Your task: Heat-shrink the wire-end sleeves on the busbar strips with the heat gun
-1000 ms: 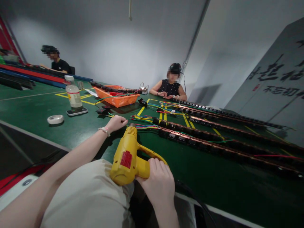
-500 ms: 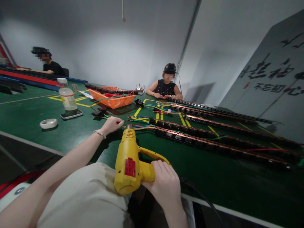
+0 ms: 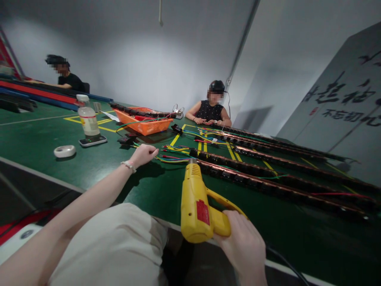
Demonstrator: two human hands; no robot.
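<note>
As fingers point(image 3: 235, 227) grip the heat gun point(image 3: 196, 202), the orange basket point(image 3: 150, 127) holds dark strips point(image 3: 139, 113).

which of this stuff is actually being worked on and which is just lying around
In use: yellow heat gun in the right hand; coloured wires by the left hand; long black strips beside them.
Lying about: bottle, phone, tape roll, orange basket.
</note>
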